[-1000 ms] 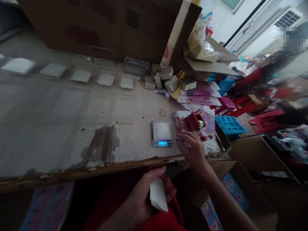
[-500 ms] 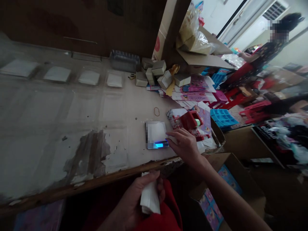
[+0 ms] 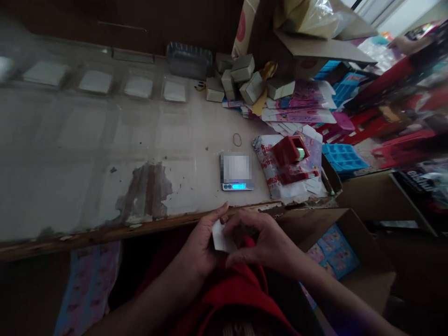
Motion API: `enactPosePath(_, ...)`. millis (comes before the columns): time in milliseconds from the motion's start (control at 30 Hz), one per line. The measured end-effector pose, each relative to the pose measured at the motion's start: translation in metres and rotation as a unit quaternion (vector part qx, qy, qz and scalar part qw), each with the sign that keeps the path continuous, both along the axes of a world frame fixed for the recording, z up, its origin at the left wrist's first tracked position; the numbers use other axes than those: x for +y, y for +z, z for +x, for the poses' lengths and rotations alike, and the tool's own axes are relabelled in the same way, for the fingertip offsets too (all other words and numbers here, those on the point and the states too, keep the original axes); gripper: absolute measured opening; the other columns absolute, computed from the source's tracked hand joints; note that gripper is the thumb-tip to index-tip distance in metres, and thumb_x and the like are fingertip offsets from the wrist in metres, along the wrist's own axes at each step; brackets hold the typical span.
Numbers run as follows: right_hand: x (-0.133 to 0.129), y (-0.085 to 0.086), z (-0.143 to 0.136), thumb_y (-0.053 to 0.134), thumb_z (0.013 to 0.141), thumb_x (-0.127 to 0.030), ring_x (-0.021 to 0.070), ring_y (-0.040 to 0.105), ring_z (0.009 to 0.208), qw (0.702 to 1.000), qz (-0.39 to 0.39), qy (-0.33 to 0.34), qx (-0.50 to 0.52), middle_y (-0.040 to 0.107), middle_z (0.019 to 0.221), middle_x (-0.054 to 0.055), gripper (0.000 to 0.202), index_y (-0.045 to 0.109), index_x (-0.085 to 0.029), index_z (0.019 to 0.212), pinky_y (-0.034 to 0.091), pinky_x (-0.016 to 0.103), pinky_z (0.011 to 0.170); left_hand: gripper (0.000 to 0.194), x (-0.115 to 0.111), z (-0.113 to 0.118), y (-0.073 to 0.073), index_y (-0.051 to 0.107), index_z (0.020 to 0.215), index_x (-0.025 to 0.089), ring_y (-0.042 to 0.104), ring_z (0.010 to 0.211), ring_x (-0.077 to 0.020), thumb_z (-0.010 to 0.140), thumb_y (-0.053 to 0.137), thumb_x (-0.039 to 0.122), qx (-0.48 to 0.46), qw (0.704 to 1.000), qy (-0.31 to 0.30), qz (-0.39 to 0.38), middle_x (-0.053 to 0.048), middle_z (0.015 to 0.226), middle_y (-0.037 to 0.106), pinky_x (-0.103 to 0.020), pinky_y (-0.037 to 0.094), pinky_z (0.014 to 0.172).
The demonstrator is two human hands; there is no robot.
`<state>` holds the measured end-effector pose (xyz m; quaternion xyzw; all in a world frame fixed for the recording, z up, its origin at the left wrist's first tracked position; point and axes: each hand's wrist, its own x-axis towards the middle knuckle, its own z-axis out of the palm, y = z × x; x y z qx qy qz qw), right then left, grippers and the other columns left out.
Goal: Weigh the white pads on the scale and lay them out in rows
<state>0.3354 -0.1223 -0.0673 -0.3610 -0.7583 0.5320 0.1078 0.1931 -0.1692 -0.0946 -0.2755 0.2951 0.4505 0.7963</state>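
Observation:
My left hand [image 3: 205, 242] is closed round a small stack of white paper sheets [image 3: 221, 239], held low in front of the table edge. Curved over the same stack from the right is my right hand [image 3: 257, 238], its fingers at the upper end and its thumb near the lower end. Part of the stack is hidden by these fingers. Beyond both hands, a small digital scale [image 3: 238, 186] with a lit blue display lies on the table, a blurred pale patch covering its platform. A rubber band [image 3: 237, 139] lies just behind the scale.
Right of the scale, a red tape dispenser [image 3: 289, 154] rests on a printed packet. Small boxes [image 3: 243, 67] and pink printed cartons [image 3: 297, 112] are heaped behind. Clear trays with white stacks [image 3: 175, 91] line the back left. An open cardboard box [image 3: 374, 261] stands low right. Another person [image 3: 395, 70] is at far right.
My right hand has left the scale and come back to the paper stack in my left hand. My left hand has risen slightly. The view has shifted down and to the left.

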Motion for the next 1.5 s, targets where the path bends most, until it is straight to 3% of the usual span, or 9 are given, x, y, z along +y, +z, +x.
enactPosePath(133,0.001,-0.009,0.007,0.085,0.067,-0.028,0.0119,0.059,0.071,0.993,-0.111,-0.029,0.029,0.067,0.080,-0.002,0.029,0.070,-0.019,0.091,0.047,0.024,0.068,0.022,-0.004,0.007,-0.008,0.058,0.070,0.016,0.058,0.054,-0.0128,0.084,0.067,0.030,0.013,1.000,0.016,-0.008,0.000,0.059,0.058,-0.026,0.051,0.062)
enactPosePath(267,0.003,-0.015,0.013,0.086,0.066,-0.032,0.0135,0.062,0.073,0.972,-0.218,-0.048,0.079,0.069,0.081,0.001,0.033,0.073,-0.017,0.092,0.050,0.025,0.070,0.026,-0.008,0.012,-0.012,0.059,0.074,0.015,0.060,0.057,-0.0150,0.087,0.064,0.037,0.031,1.000,0.000,0.003,-0.004,0.066,0.063,-0.027,0.049,0.056)
enactPosePath(367,0.005,-0.019,0.016,0.088,0.063,-0.032,0.0139,0.063,0.073,0.959,-0.257,-0.068,0.097,0.071,0.080,0.002,0.034,0.075,-0.017,0.090,0.051,0.025,0.070,0.028,-0.011,0.013,-0.016,0.060,0.077,0.013,0.060,0.058,-0.0151,0.087,0.064,0.039,0.041,0.999,0.002,0.013,-0.006,0.071,0.064,-0.027,0.050,0.057)
enactPosePath(633,0.006,-0.022,0.023,0.090,0.057,-0.027,0.0143,0.065,0.071,0.951,-0.288,-0.059,0.093,0.073,0.079,0.002,0.033,0.076,-0.015,0.085,0.052,0.026,0.072,0.031,-0.011,0.019,-0.016,0.054,0.069,0.016,0.058,0.056,-0.0142,0.085,0.067,0.040,0.048,0.999,-0.001,-0.011,-0.002,0.062,0.059,-0.027,0.049,0.056)
enactPosePath(833,0.000,-0.022,0.020,0.087,0.062,-0.029,0.0145,0.064,0.072,0.967,-0.248,-0.027,0.048,0.072,0.075,0.001,0.025,0.078,-0.016,0.082,0.050,0.025,0.072,0.038,-0.011,0.019,-0.010,0.045,0.059,0.019,0.053,0.048,-0.0121,0.082,0.070,0.037,0.068,0.997,-0.002,-0.044,0.002,0.051,0.050,-0.025,0.046,0.050)
enactPosePath(933,-0.002,-0.021,0.018,0.088,0.062,-0.034,0.0145,0.063,0.072,0.969,-0.239,-0.012,0.052,0.072,0.077,0.001,0.029,0.078,-0.018,0.084,0.049,0.025,0.069,0.041,-0.012,0.019,-0.011,0.042,0.057,0.021,0.054,0.049,-0.0138,0.082,0.070,0.039,0.060,0.997,-0.008,-0.038,0.001,0.050,0.050,-0.027,0.047,0.051)
enactPosePath(1033,-0.003,-0.018,0.016,0.090,0.057,-0.036,0.0140,0.061,0.070,0.983,-0.182,0.002,0.035,0.071,0.076,0.000,0.032,0.079,-0.020,0.082,0.047,0.024,0.064,0.041,-0.013,0.019,-0.014,0.042,0.056,0.021,0.056,0.050,-0.0151,0.082,0.070,0.038,0.045,0.999,-0.005,-0.024,0.001,0.049,0.050,-0.027,0.048,0.054)
enactPosePath(1167,-0.006,-0.018,0.013,0.088,0.061,-0.031,0.0135,0.060,0.068,0.988,-0.148,0.006,0.037,0.071,0.076,-0.001,0.024,0.079,-0.021,0.080,0.046,0.023,0.062,0.038,-0.012,0.019,-0.018,0.045,0.057,0.020,0.058,0.052,-0.0163,0.082,0.069,0.036,0.055,0.998,-0.010,-0.020,-0.002,0.052,0.056,-0.027,0.049,0.054)
enactPosePath(1500,0.001,-0.025,0.015,0.085,0.067,-0.030,0.0140,0.064,0.070,0.965,-0.254,0.005,0.058,0.073,0.076,0.000,0.018,0.080,-0.020,0.081,0.050,0.024,0.068,0.039,-0.016,0.022,-0.024,0.045,0.057,0.020,0.054,0.047,-0.0139,0.081,0.070,0.037,0.075,0.996,-0.006,-0.040,0.001,0.049,0.052,-0.026,0.045,0.048)
